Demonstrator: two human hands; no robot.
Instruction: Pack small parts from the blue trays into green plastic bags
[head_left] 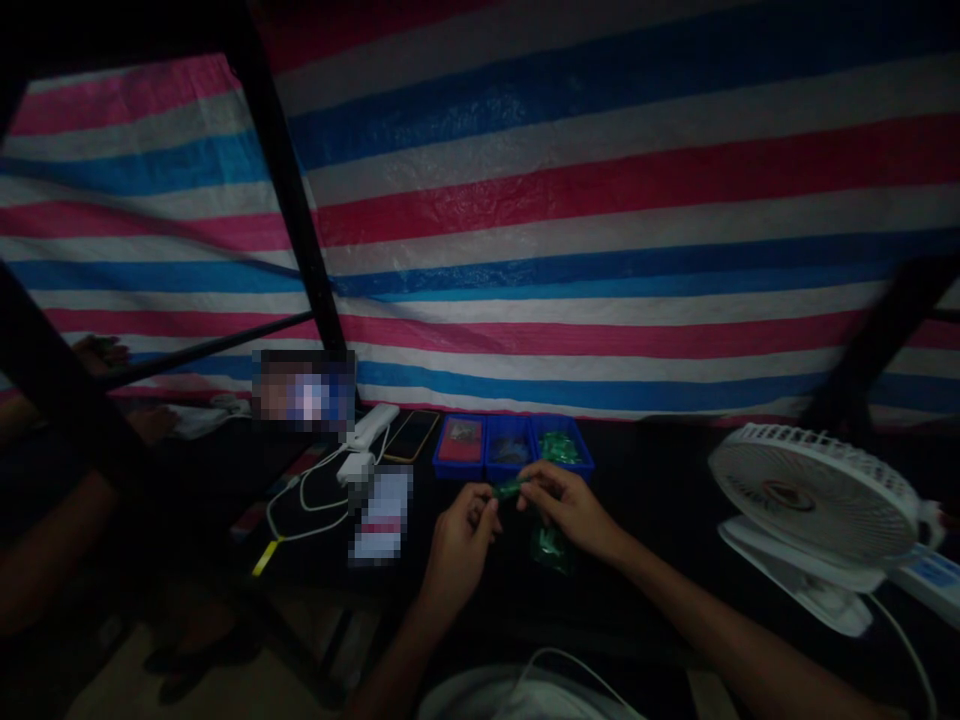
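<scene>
Between my two hands is a small green piece [507,489], too dark and small to name more exactly. The fingers of my left hand [466,530] are closed on its left end. My right hand [564,503] pinches the other end from the right. Below my right hand, a green shiny packet or pile of green pieces [551,547] lies on the dark table. Just beyond my hands stand joined blue bins: the left bin [460,468] has a reddish pad with something small and pale on it, the middle bin [510,470] holds dark bits, and the right bin [561,448] holds green pieces.
A white clip fan [814,510] stands at the right beside a power strip [930,580]. To the left lie a phone [412,436], a white charger [355,468] with cables, and a blurred-out sheet [382,515]. Another person's arm [60,540] reaches in beyond the black frame [289,190].
</scene>
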